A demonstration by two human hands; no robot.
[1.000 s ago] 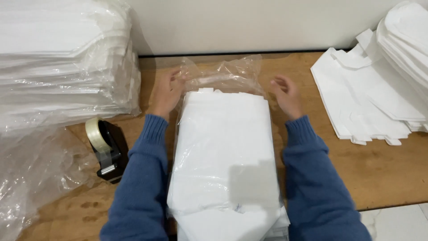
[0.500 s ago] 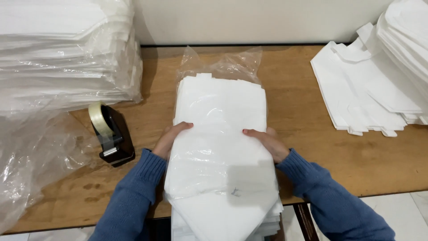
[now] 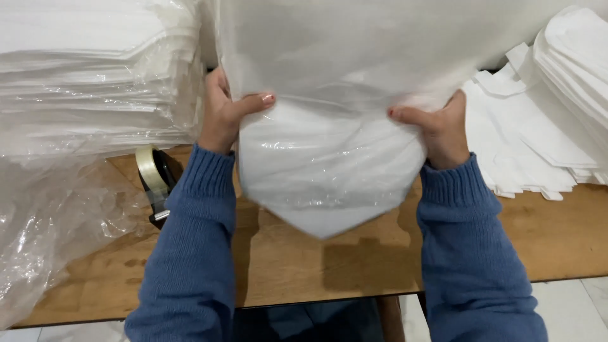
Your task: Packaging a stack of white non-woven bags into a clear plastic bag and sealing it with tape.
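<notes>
Table (image 3: 329,266): wooden; bagged stacks on its left edge, loose white bags on the right.
Pack (image 3: 329,158): lifted above the table's middle, bottom sagging; best kept level.
Left hand (image 3: 223,114): clamped on pack's left side.
Right hand (image 3: 440,130): clamped on pack's right side.
Tape dispenser (image 3: 155,180): near left edge.

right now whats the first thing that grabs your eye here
A plastic-wrapped bundle of white sheets fills the centre, lifted above the wooden table by the left hand and right hand. A tape dispenser sits at left, below wrapped stacks.
</notes>
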